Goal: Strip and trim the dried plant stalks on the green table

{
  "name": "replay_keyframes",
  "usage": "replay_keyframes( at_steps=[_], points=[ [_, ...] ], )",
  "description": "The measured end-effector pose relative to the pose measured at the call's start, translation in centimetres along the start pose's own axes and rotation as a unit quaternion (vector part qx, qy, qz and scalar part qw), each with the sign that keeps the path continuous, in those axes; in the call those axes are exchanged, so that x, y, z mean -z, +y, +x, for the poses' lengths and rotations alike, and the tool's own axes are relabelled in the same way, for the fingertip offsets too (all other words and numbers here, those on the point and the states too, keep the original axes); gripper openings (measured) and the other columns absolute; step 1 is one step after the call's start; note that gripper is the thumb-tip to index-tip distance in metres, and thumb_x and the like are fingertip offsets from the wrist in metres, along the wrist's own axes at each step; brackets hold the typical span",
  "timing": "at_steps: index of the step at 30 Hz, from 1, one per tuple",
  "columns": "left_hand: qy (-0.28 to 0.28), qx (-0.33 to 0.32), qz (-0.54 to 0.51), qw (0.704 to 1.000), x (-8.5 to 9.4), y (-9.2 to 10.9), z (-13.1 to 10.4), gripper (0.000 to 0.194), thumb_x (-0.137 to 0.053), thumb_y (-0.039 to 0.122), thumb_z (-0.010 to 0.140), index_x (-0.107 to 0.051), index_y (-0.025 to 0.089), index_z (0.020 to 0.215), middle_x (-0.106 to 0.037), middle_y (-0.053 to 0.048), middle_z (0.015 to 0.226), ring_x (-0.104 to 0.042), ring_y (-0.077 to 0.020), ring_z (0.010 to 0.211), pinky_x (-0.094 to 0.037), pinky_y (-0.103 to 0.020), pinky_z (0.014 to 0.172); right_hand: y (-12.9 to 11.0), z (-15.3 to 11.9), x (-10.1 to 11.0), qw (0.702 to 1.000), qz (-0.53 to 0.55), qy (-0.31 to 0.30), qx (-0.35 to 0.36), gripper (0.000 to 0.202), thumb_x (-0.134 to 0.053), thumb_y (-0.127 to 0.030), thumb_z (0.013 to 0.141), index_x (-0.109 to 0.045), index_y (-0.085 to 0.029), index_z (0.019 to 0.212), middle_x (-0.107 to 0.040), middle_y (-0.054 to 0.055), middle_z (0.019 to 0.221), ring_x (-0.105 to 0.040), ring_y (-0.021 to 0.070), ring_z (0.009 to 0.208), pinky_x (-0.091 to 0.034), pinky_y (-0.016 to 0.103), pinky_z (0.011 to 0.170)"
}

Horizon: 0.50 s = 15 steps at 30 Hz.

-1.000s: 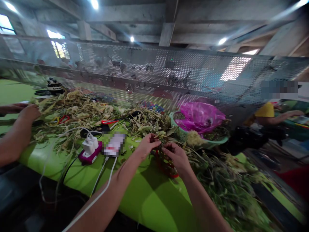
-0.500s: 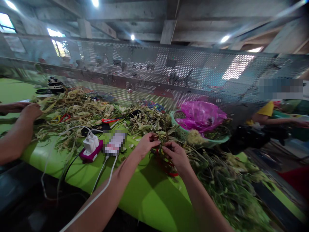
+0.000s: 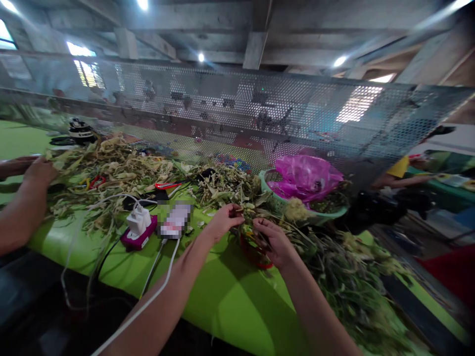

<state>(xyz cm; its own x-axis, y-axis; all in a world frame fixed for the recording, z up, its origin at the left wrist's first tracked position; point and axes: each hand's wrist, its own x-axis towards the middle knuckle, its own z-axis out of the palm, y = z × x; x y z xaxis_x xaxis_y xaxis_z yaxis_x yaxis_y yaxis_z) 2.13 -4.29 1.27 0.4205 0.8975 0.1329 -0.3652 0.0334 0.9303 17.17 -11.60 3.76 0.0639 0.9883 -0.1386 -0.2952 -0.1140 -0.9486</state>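
Observation:
My left hand [image 3: 225, 221] is closed in a pinch on what looks like a piece of dried plant [image 3: 245, 223]. Just to its right, my right hand [image 3: 273, 240] has its thumb and fingers pressed together; whatever they hold is too small and dark to make out. A red, curved object [image 3: 264, 266] lies under the right hand, mostly hidden. Behind both hands spreads a heap of dried leaves and stalks [image 3: 230, 187]. To the right of my right forearm lies a pile of long green, wilted stalks [image 3: 349, 287].
A green basket [image 3: 330, 215] holds a magenta plastic bag [image 3: 306, 175]. On the left are a white charger [image 3: 139, 221] on a purple power block [image 3: 139, 241], a phone [image 3: 174, 221] and cables. Another person's hands [image 3: 39, 170] handle leaves. A perforated metal screen [image 3: 222, 113] stands behind.
My right hand has drawn slightly right, away from the left, widening the gap between the fingertips. The left hand keeps its pinch. The view has shifted slightly.

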Motion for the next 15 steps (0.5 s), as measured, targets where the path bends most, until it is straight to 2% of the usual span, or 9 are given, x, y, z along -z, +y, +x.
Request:
replay_keyframes(
  at_steps=[3, 6, 9, 10, 12, 15],
  points=[
    [-0.027, 0.015, 0.009, 0.999, 0.3, 0.1, -0.2, 0.042, -0.075, 0.013, 0.060, -0.060, 0.013, 0.099, -0.064, -0.002, 0.082, -0.057, -0.0138, 0.079, -0.044, -0.028, 0.078, 0.3, 0.2, 0.1, 1.000, -0.007, 0.012, 0.004, 0.035, -0.085, -0.033, 0.055, -0.060, -0.018, 0.074, -0.059, -0.003, 0.058, -0.051, 0.0100, 0.047, -0.040, 0.021, 0.045],
    [-0.063, 0.024, 0.025, 0.997, 0.5, 0.1, -0.3, 0.043, -0.074, 0.013, 0.059, -0.060, 0.014, 0.099, -0.064, -0.002, 0.084, -0.056, -0.0144, 0.078, -0.044, -0.029, 0.077, 0.7, 0.6, 0.5, 0.999, -0.033, 0.020, 0.021, 0.037, -0.083, -0.039, 0.057, -0.059, -0.019, 0.075, -0.061, -0.002, 0.060, -0.053, 0.0131, 0.051, -0.043, 0.025, 0.052],
    [-0.053, 0.011, 0.039, 0.998, 0.5, -0.4, -0.2, 0.033, -0.070, 0.012, 0.061, -0.061, 0.014, 0.092, -0.063, -0.001, 0.082, -0.055, -0.0135, 0.075, -0.043, -0.028, 0.075, 0.9, 1.0, 0.9, 0.981, -0.151, 0.055, 0.107, 0.032, -0.076, -0.045, 0.063, -0.060, -0.020, 0.076, -0.059, -0.002, 0.062, -0.051, 0.0150, 0.054, -0.041, 0.028, 0.055],
    [-0.041, 0.005, 0.043, 0.998, 0.4, -0.5, -0.1, 0.030, -0.069, 0.010, 0.061, -0.061, 0.013, 0.089, -0.063, -0.001, 0.081, -0.055, -0.0129, 0.074, -0.043, -0.027, 0.073, 1.0, 1.1, 1.0, 0.962, -0.214, 0.073, 0.155, 0.029, -0.074, -0.044, 0.066, -0.061, -0.020, 0.075, -0.059, -0.001, 0.064, -0.052, 0.0160, 0.058, -0.041, 0.028, 0.057],
    [-0.017, -0.005, 0.051, 0.999, 0.3, -0.8, 0.1, 0.026, -0.064, 0.007, 0.060, -0.060, 0.013, 0.085, -0.062, 0.000, 0.078, -0.054, -0.0119, 0.071, -0.042, -0.025, 0.070, 0.9, 1.0, 1.0, 0.901, -0.341, 0.097, 0.252, 0.021, -0.070, -0.040, 0.071, -0.064, -0.020, 0.075, -0.060, 0.002, 0.072, -0.054, 0.0188, 0.067, -0.041, 0.030, 0.063],
    [0.006, 0.000, 0.056, 0.998, 0.0, -0.8, 0.1, 0.025, -0.059, 0.004, 0.060, -0.059, 0.014, 0.083, -0.061, 0.001, 0.075, -0.054, -0.0116, 0.070, -0.042, -0.023, 0.069, 0.7, 0.6, 0.6, 0.816, -0.461, 0.078, 0.341, 0.010, -0.063, -0.031, 0.077, -0.065, -0.021, 0.078, -0.062, 0.006, 0.086, -0.056, 0.0222, 0.082, -0.043, 0.032, 0.072]
  ],
)
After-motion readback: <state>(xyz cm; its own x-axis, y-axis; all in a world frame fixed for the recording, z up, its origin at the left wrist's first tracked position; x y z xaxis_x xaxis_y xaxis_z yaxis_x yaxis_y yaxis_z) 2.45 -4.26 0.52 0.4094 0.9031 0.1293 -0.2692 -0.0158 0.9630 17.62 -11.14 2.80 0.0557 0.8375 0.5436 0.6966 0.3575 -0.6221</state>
